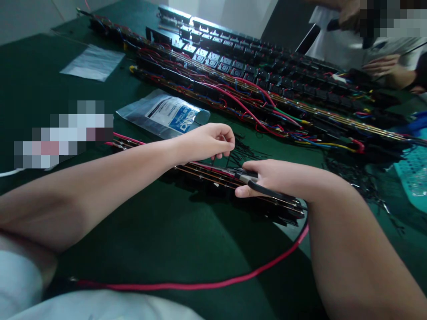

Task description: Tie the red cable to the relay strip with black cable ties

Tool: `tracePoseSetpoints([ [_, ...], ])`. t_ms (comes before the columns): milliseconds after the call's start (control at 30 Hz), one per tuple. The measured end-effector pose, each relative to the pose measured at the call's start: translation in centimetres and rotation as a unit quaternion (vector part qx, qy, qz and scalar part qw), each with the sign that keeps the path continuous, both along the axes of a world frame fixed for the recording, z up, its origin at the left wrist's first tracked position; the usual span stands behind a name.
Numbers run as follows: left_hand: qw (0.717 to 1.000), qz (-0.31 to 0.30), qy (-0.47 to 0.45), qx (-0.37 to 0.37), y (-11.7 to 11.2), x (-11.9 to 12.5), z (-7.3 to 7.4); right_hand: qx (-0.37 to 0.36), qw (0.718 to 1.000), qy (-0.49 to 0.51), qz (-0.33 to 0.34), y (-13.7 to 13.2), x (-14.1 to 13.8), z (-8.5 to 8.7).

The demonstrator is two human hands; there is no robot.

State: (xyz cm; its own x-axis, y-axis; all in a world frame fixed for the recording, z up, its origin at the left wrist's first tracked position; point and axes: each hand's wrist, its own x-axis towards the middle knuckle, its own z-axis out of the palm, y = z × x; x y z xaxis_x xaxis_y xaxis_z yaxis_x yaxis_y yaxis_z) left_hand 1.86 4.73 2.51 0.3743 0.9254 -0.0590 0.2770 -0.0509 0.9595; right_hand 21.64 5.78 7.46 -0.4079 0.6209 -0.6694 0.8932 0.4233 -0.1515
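My right hand is wrapped round a pair of cutting pliers with black handles, their metal jaws pointing left over a long strip assembly with copper-coloured rails. My left hand hovers above the same strip with its fingers curled and thumb pinched in; whatever they hold, if anything, I cannot make out. Just behind it lies a loose pile of thin black cable ties. A clear plastic bag with a blue and white label rests behind my left wrist.
Several long black assemblies with coloured wires lie across the back. A red cable curves along the front. Black scraps and a turquoise basket are at right. Another plastic bag lies far left. A co-worker's hand shows at upper right.
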Motion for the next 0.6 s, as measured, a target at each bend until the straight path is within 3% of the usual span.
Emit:
tracePoseSetpoints([
  [233, 0.995, 0.017, -0.087, -0.042, -0.3, 0.2, 0.9, -0.005, 1.000, -0.007, 0.007, 0.4, -0.1, -0.4],
  [433, 0.960, 0.005, -0.229, -0.160, -1.2, 0.6, 1.6, 0.016, 1.000, -0.002, -0.011, 0.1, 0.0, -0.7],
  [600, 0.946, 0.032, -0.271, -0.173, -1.7, 0.7, 1.8, 0.048, 0.999, 0.011, -0.017, -0.1, -0.1, -1.0],
])
